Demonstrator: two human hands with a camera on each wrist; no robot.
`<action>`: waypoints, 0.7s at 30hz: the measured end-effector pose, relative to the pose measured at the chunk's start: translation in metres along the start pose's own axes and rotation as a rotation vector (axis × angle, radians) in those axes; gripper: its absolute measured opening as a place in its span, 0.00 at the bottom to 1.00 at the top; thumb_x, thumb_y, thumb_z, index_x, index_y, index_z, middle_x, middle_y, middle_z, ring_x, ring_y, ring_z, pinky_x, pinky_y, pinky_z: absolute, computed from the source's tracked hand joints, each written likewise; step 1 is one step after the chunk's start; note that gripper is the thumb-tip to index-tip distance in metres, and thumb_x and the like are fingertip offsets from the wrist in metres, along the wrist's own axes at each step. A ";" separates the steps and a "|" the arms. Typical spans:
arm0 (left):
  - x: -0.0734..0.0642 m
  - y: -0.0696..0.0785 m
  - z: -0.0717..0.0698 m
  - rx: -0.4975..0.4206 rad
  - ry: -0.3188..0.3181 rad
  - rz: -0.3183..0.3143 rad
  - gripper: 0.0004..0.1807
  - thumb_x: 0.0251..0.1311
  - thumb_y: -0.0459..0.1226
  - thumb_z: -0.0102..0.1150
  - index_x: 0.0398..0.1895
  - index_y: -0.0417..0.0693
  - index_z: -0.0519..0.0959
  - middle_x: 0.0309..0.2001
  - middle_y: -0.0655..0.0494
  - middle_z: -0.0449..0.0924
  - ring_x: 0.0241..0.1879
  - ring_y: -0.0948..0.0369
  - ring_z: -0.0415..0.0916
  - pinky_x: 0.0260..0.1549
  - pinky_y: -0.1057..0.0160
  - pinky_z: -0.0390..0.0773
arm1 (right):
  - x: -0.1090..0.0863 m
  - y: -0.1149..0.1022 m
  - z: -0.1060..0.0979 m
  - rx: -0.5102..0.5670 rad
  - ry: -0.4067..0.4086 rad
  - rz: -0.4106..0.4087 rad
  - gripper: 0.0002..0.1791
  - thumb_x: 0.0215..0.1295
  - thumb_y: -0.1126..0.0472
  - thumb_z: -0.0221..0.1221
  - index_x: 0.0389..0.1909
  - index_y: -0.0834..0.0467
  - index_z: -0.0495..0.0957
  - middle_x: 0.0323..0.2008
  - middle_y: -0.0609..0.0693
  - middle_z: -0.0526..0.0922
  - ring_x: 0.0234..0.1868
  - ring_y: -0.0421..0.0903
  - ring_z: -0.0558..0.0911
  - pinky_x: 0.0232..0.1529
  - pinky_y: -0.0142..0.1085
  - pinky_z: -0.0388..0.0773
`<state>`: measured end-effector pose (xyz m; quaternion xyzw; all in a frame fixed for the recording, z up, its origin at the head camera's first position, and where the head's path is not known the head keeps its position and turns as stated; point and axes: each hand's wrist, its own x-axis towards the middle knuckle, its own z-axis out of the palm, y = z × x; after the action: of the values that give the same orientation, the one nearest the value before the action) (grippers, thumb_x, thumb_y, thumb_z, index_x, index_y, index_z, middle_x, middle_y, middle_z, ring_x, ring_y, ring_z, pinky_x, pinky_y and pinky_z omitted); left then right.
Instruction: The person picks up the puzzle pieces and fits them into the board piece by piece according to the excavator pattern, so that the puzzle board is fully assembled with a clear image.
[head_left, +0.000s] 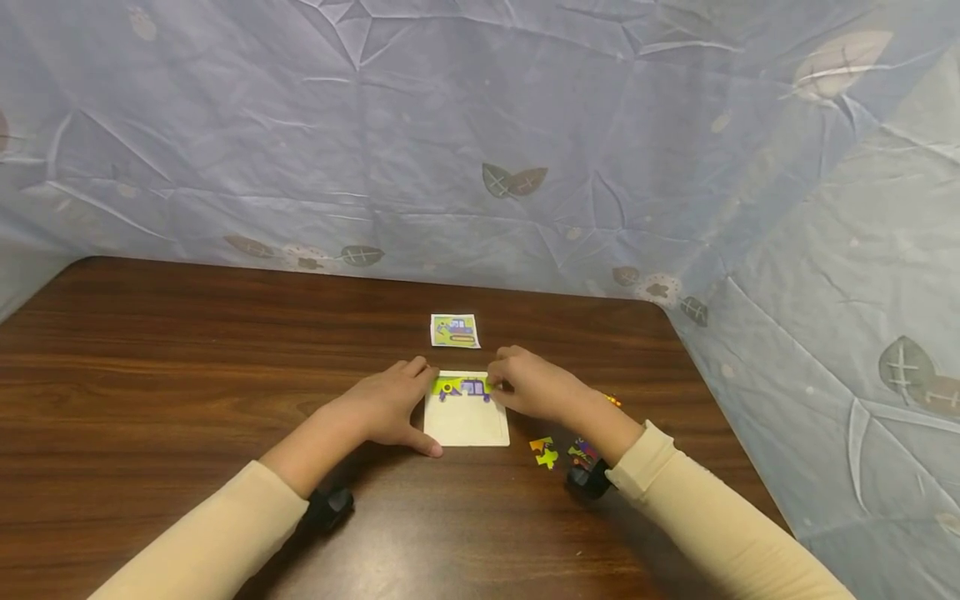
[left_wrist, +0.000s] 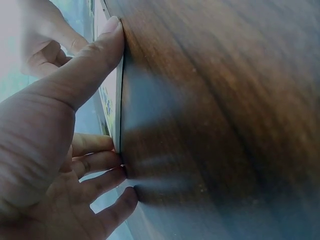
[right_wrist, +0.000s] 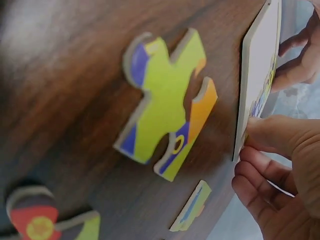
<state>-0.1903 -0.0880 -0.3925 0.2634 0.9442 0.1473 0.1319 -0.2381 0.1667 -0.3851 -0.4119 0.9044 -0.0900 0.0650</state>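
Note:
A shallow white puzzle tray point(head_left: 467, 425) lies flat on the table, with fitted pieces point(head_left: 465, 387) in green, yellow and purple along its far side. My left hand point(head_left: 390, 404) spans its left side, the thumb point(left_wrist: 102, 47) pressing the near edge and the other fingers touching the far left corner. At the far right corner, my right hand point(head_left: 536, 383) pinches the tray's edge, its thumb point(right_wrist: 270, 132) over the top and fingers curled beside the rim. Any piece under those fingertips is hidden. Loose green-and-orange jigsaw pieces point(head_left: 546, 452) lie near my right forearm.
Behind the tray is a small picture card point(head_left: 453, 331) showing a purple digger on green. More loose pieces point(head_left: 581, 452) lie by the right wrist camera, with another point(head_left: 612, 400) farther right. Patterned cloth point(head_left: 420, 150) hangs behind and along the right of the brown table point(head_left: 187, 350).

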 end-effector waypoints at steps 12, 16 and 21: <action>0.002 0.001 0.001 0.001 -0.002 0.003 0.64 0.48 0.64 0.78 0.78 0.34 0.61 0.72 0.40 0.67 0.74 0.42 0.66 0.66 0.38 0.76 | -0.022 0.019 -0.012 0.176 -0.024 0.086 0.13 0.76 0.67 0.58 0.55 0.64 0.84 0.50 0.57 0.84 0.41 0.43 0.79 0.44 0.36 0.81; 0.002 0.001 0.001 0.001 -0.004 0.003 0.64 0.47 0.64 0.78 0.78 0.34 0.62 0.72 0.40 0.66 0.74 0.42 0.66 0.66 0.37 0.76 | -0.034 0.032 -0.013 0.158 -0.020 0.121 0.10 0.74 0.66 0.61 0.52 0.63 0.84 0.47 0.55 0.84 0.41 0.42 0.79 0.44 0.36 0.81; 0.002 0.001 0.000 0.004 -0.006 -0.002 0.64 0.47 0.64 0.78 0.78 0.34 0.61 0.72 0.40 0.67 0.74 0.42 0.66 0.65 0.37 0.76 | -0.050 0.044 -0.012 0.149 -0.033 0.131 0.09 0.71 0.65 0.64 0.48 0.63 0.85 0.46 0.55 0.84 0.43 0.45 0.81 0.45 0.39 0.82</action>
<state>-0.1912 -0.0865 -0.3928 0.2632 0.9443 0.1446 0.1345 -0.2403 0.2339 -0.3808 -0.3474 0.9190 -0.1459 0.1159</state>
